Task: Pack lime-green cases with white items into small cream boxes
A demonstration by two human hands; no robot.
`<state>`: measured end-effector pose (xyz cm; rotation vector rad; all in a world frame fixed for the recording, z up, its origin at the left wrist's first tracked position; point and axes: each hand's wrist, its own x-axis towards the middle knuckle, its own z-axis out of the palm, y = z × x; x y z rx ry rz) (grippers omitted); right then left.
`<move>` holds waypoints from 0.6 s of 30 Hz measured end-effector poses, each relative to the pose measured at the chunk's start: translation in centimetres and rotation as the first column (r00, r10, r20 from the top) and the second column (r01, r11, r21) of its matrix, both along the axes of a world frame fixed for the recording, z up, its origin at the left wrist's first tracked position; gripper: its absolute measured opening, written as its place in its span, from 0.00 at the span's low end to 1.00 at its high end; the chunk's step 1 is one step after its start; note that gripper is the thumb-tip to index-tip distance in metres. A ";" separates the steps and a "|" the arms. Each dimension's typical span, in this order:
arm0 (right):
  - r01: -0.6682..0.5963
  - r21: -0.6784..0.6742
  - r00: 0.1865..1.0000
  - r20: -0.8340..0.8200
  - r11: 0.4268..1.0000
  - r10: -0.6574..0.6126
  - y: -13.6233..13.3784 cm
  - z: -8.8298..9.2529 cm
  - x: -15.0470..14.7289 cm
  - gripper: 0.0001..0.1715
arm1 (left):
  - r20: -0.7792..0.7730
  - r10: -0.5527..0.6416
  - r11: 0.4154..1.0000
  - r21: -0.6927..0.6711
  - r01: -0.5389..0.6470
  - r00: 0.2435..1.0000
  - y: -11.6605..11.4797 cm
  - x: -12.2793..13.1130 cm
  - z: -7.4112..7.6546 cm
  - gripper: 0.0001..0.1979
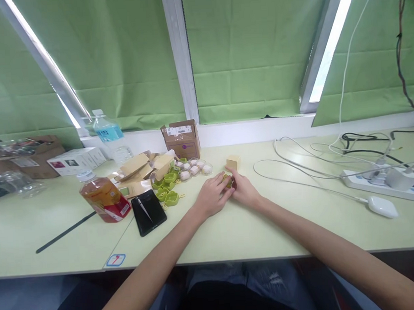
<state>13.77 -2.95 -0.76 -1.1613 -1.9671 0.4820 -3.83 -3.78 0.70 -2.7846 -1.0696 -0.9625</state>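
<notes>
My left hand point(211, 197) and my right hand point(243, 188) meet at the middle of the pale green desk point(251, 226), fingers curled round a small green item point(228, 180) held between them; most of it is hidden. Just behind the hands stands a small tan box point(233, 162). To the left lie several green pieces point(167, 189) and several small white round pieces point(194, 167), beside opened tan packaging point(139, 168).
A brown carton point(182, 138) stands by the window. At left are a black phone point(148, 212), an orange drink bottle point(104, 198), a water bottle point(107, 134), white boxes point(76, 160). A power strip point(383, 180), white adapter point(382, 206) and cables point(296, 167) lie right.
</notes>
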 end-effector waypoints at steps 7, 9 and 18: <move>0.102 0.002 0.986 0.130 0.995 -0.101 0.0 0.2 0.2 0.44 | 0.202 0.223 0.948 0.181 -0.260 0.954 1.6 -3.8 2.4 0.23; 0.133 0.000 0.980 0.152 0.991 -0.131 0.0 0.3 0.4 0.41 | 0.256 0.458 0.834 0.207 -0.511 0.851 2.6 -5.8 3.2 0.22; 0.241 -0.026 0.958 0.168 0.970 -0.233 0.7 0.4 1.6 0.30 | 0.131 0.921 0.376 -0.053 -0.925 0.367 3.1 -11.7 4.3 0.22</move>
